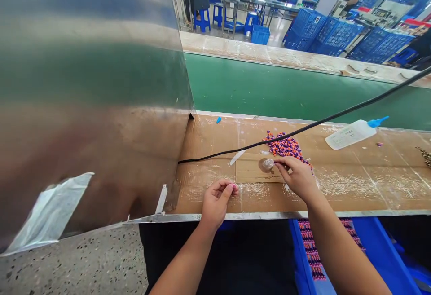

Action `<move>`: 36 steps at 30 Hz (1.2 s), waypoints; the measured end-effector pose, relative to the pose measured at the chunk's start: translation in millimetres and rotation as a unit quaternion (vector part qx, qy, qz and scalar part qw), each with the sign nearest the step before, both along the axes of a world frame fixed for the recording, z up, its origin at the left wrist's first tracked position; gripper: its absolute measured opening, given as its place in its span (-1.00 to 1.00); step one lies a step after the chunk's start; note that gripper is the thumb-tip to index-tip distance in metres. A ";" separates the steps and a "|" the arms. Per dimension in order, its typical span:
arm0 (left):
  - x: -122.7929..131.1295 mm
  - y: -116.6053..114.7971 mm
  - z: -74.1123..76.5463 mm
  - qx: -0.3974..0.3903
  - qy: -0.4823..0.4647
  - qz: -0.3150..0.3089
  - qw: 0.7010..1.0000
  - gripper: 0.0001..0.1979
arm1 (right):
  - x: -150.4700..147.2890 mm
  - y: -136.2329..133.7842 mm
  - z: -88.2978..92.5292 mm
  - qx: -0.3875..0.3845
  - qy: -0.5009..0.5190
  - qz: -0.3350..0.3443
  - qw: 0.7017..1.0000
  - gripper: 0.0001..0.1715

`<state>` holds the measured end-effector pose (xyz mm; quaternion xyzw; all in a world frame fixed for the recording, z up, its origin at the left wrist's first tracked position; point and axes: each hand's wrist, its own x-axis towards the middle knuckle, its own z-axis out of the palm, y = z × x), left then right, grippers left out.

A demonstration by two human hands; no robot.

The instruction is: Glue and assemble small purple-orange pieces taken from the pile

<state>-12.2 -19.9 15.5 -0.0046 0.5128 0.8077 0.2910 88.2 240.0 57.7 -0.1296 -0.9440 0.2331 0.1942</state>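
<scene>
Pink piece (pixel 234 187) pinched by left hand (pixel 215 203), right fingertips (pixel 279 162) pressed together beside clear vial (pixel 267 165); orange-purple pile (pixel 284 146) remains, rows (pixel 311 250) laid in blue crate (pixel 301 250).

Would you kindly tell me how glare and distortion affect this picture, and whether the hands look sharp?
In the head view, the stainless steel panel carries broad, smeared reflections; the wide lens makes the green conveyor belt slant across the frame; the left hand and right hand look reasonably sharp, with no obvious motion blur.
</scene>
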 end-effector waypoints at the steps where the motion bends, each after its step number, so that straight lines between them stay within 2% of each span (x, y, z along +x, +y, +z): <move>1: 0.2 -0.2 -1.9 -0.004 0.002 0.003 1.000 -0.42 | -3.8 1.3 -0.3 0.018 -0.008 0.010 1.000 -0.73; 6: 1.5 0.0 -8.2 -0.010 -0.003 0.024 1.000 -0.42 | -14.3 3.5 -1.2 0.071 -0.043 0.038 0.996 -0.71; 12: 3.9 5.0 -7.4 -0.030 0.002 0.053 0.998 -0.52 | -12.7 6.7 -2.3 0.091 -0.046 0.047 0.994 -0.72; 16: 5.1 9.3 -6.4 -0.044 0.004 0.067 0.997 -0.57 | -8.0 1.4 4.6 0.106 0.010 0.041 0.993 -0.72; 18: 5.3 11.1 -5.4 -0.047 -0.003 0.069 0.997 -0.57 | -3.4 -5.4 11.0 0.119 0.079 0.002 0.990 -0.76; 21: 4.5 13.4 -2.8 -0.052 -0.005 0.072 0.996 -0.57 | 1.8 -16.8 18.0 0.116 0.213 -0.117 0.963 -0.83; 23: 3.1 14.8 -0.8 -0.049 -0.007 0.067 0.997 -0.57 | 1.3 -23.7 18.1 0.091 0.232 -0.164 0.954 -0.80; 26: 0.6 17.4 1.6 -0.039 -0.015 0.055 0.998 -0.53 | -4.3 -38.8 11.9 -0.014 0.158 -0.156 0.975 -0.69; 28: 0.3 19.8 2.8 -0.037 -0.011 0.054 0.998 -0.50 | -8.6 -56.7 5.8 -0.167 0.141 -0.131 0.967 -0.64; 30: 2.5 22.2 3.8 -0.046 0.012 0.056 0.997 -0.49 | -12.2 -79.6 -0.5 -0.347 0.135 -0.087 0.924 -0.56; 32: 7.1 23.8 4.3 -0.067 0.062 0.056 0.994 -0.52 | -15.1 -102.0 -6.6 -0.486 0.114 -0.047 0.865 -0.48; 34: 12.8 24.0 4.3 -0.090 0.121 0.052 0.987 -0.57 | -16.9 -118.2 -11.6 -0.567 0.106 -0.050 0.815 -0.42; 36: 17.2 23.0 4.0 -0.103 0.166 0.049 0.979 -0.60 | -17.3 -126.6 -14.5 -0.603 0.114 -0.073 0.786 -0.38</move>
